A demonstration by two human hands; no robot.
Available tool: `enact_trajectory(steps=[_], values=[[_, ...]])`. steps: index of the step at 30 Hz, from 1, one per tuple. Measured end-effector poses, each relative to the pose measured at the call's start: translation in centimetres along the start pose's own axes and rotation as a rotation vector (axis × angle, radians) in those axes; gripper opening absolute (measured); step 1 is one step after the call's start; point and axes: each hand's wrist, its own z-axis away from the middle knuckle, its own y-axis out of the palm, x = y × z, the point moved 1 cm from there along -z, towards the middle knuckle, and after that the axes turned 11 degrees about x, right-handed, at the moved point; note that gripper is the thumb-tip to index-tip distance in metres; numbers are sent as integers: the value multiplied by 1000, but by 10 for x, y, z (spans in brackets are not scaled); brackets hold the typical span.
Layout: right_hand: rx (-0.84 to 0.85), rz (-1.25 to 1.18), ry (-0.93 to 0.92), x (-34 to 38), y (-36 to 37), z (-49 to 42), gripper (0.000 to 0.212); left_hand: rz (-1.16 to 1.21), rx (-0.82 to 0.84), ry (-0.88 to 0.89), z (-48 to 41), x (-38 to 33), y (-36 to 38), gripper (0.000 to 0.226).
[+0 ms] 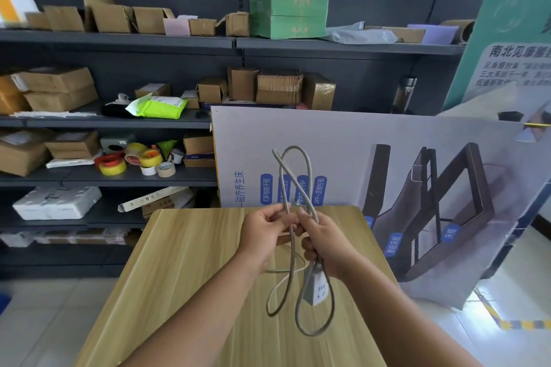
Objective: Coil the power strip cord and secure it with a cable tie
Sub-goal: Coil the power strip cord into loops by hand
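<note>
Both hands hold a grey power strip cord [293, 170] above a light wooden table [190, 262]. The cord forms loops that rise above my hands and hang below them. My left hand [265, 234] pinches the cord strands from the left. My right hand [323, 240] grips the bundle from the right, touching the left hand. The white socket block [317, 287] hangs just below my right hand, amid the lower loops. A thin white strand [298, 265], perhaps a cable tie, lies on the table under my hands; I cannot tell for sure.
Behind the table a large printed board [402, 158] leans upright. Dark shelves [119, 122] at the left and back hold cardboard boxes, tape rolls [134, 161] and a green box [289, 13]. Tiled floor lies on both sides of the table.
</note>
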Motion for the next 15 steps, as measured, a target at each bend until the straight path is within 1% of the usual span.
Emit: enact_trajectory(steps=[4,7,8,11,13,15], values=[[88,-169,51,-2,6,-1,34,-34,-88,81,-4,-2,3,15],[176,-94,33,-1,4,3,15,-98,-54,80,-6,1,0,6],[172,-48,22,-2,3,4,15,-139,-38,84,-6,1,-1,8],[103,61,-13,-2,3,5,25,-221,-17,67,-4,4,-2,23],[77,38,-53,-1,0,4,29,-221,46,4,0,14,-6,31],[100,-74,-103,2,-3,3,32,-245,155,-117,7,36,-10,35]])
